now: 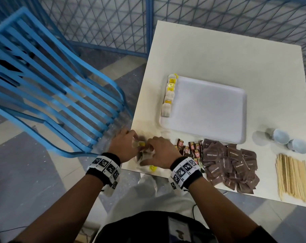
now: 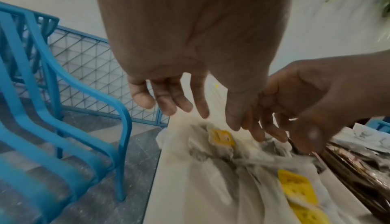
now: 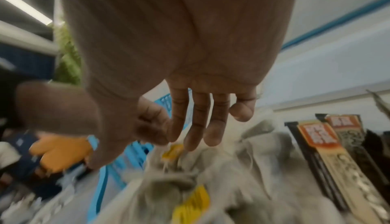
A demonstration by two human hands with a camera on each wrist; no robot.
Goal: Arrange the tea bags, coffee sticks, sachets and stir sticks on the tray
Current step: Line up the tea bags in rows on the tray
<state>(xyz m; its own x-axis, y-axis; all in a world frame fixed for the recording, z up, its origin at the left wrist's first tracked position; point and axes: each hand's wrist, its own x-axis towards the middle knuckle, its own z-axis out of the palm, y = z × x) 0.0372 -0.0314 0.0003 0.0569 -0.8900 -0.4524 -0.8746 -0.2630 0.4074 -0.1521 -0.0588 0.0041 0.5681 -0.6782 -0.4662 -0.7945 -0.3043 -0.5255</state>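
Head view: both hands, the left hand [image 1: 125, 146] and right hand [image 1: 162, 152], work the loose tea bags [image 1: 145, 151] at the near-left worktop [image 1: 218, 55] corner; a row already lines the tray [image 1: 210, 109] along its left edge. Left wrist view: fingers [image 2: 164, 101] spread and relaxed above the heap, holding nothing. Right wrist view: fingers [image 3: 198, 121] extended over a yellow tag [image 3: 172, 151], whether pinched I cannot tell; advise isolating one bag by its tag so strings do not drag neighbours.

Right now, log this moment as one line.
hands: both over loose tea bags | tray: tea bags row along left edge
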